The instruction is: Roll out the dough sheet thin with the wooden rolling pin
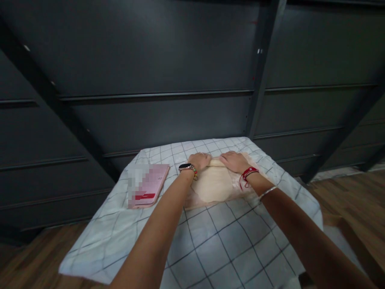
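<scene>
A pale sheet of dough lies flattened on a translucent sheet on the checked tablecloth. Its far edge is rolled up into a thick fold. My left hand and my right hand both rest on that rolled far edge, fingers curled over it and pressing down. A watch and beaded band circle my left wrist. My right wrist carries a red cord and a silver bangle.
A pink flat box lies on the cloth to the left of the dough. Dark metal panels with slanted struts rise right behind the table. Wooden floor shows on both sides.
</scene>
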Demonstrator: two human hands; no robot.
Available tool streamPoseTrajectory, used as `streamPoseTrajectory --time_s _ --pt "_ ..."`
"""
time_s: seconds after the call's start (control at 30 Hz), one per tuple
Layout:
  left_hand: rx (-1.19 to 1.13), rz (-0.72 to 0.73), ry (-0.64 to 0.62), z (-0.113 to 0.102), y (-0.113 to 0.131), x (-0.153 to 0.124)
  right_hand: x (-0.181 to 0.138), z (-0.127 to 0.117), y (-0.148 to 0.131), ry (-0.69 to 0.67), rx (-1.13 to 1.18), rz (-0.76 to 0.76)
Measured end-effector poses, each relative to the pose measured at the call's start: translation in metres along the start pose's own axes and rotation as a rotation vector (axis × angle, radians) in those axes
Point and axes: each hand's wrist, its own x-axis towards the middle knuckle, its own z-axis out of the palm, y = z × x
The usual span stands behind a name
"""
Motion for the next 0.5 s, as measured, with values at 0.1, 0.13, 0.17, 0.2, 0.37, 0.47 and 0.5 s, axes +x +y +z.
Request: streamPoseTrajectory --time_s 0.1,0.13,0.17,0.2,0.37,0.47,0.5 --pt "0.094 -0.052 -0.001 0.001 -0.001 0.015 0.015 0.001 0.008 0.006 -0.025 0.02" --pt "0.107 -0.052 0.004 0.001 -0.002 0.021 0.02 0.002 0.011 0.005 -0.031 0.017" --pt "0.108 -0.045 0.008 0.001 -0.003 0.026 0.025 0.003 0.015 -0.001 -0.041 0.005" --pt "0.104 -0.037 0.009 0.001 -0.005 0.031 0.03 0.003 0.018 -0.016 -0.057 -0.018" --pt "0.118 -0.015 -0.009 0.001 -0.013 0.053 0.05 0.006 0.032 -0.11 -0.161 -0.083" --pt "0.145 0.008 -0.03 0.001 -0.015 0.059 0.057 0.009 0.035 -0.12 -0.163 -0.073" --pt "0.152 0.01 -0.036 0.001 -0.016 0.06 0.059 0.009 0.036 -0.121 -0.151 -0.066"
